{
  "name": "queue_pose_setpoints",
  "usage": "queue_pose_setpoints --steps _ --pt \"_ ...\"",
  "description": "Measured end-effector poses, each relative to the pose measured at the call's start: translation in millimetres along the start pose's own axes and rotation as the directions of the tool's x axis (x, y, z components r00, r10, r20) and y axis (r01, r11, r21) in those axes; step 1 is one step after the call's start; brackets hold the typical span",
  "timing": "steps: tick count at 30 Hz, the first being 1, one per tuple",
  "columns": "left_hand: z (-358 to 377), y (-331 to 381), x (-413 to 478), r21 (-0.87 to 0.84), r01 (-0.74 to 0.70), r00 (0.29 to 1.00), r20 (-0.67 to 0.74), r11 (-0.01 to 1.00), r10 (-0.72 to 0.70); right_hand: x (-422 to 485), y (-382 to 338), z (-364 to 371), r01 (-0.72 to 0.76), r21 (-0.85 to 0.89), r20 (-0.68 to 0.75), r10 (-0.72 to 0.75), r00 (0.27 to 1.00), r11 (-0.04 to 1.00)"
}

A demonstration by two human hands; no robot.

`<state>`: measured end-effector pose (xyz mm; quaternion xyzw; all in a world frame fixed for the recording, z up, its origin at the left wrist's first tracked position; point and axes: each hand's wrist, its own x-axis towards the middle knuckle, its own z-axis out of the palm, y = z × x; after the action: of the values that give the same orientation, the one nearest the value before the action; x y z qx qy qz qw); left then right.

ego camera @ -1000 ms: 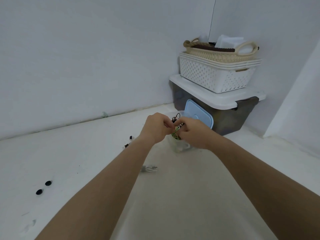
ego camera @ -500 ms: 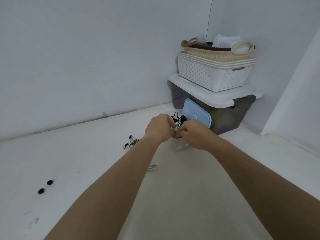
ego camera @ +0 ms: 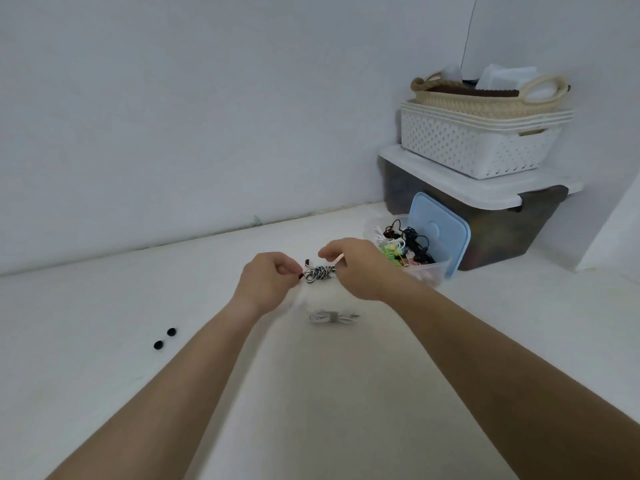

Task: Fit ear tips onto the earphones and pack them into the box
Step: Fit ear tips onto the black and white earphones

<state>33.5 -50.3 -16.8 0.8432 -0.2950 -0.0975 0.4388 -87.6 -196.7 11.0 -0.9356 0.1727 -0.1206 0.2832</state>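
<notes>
Beside the box (ego camera: 437,274) | left hand (ego camera: 266,279) and right hand (ego camera: 362,270) pinch striped earphones (ego camera: 320,273)

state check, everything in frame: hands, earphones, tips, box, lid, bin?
striped earphones: coiled, pinched at both ends
left hand: pinching their left end
right hand: pinching their right end
white bundle: coiled, lying on table, untouched
ear tips: two, loose on table
box: open, heaped full
bin: closed, baskets stacked on top
lid: off, leaning on bin
</notes>
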Motion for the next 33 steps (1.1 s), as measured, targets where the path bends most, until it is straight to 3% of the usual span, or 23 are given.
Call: queue_pose_setpoints --steps 4,10,12,16,23,28,33 --pt "-17.9 -21.8 -6.8 -0.042 0.056 0.998 -0.041 0.998 -0.057 25.0 3.5 38.7 -0.085 -0.256 0.112 0.117 0.987 0.963" --pt "-44.7 -38.0 -14.4 -0.117 0.061 0.996 -0.054 0.991 -0.067 44.6 12.7 64.3 -0.112 -0.289 -0.045 0.104 0.994 0.951" --pt "-57.9 -43.5 -16.1 -0.132 0.056 0.993 -0.095 0.99 -0.069 49.3 12.3 63.1 -0.12 -0.221 -0.115 0.096 0.989 0.968" --pt "-84.5 -55.8 -19.4 -0.15 0.065 0.982 -0.167 0.987 -0.09 53.4 -3.7 54.6 -0.045 0.087 -0.175 0.06 0.983 0.995" --pt "-124.1 -90.9 -41.6 -0.044 0.158 0.962 -0.217 0.986 -0.164 44.7 -63.6 53.2 0.039 0.365 0.052 -0.063 0.997 0.93" --pt "-144.8 -121.4 -64.2 -0.003 0.198 0.953 -0.233 0.98 -0.193 31.7 -86.3 86.8 0.134 0.212 0.191 -0.176 0.966 0.968" --pt "-147.3 -141.9 -88.0 0.044 0.22 0.957 -0.205 0.975 -0.207 22.6 -101.7 130.0 0.164 0.066 0.207 -0.174 0.963 0.984"
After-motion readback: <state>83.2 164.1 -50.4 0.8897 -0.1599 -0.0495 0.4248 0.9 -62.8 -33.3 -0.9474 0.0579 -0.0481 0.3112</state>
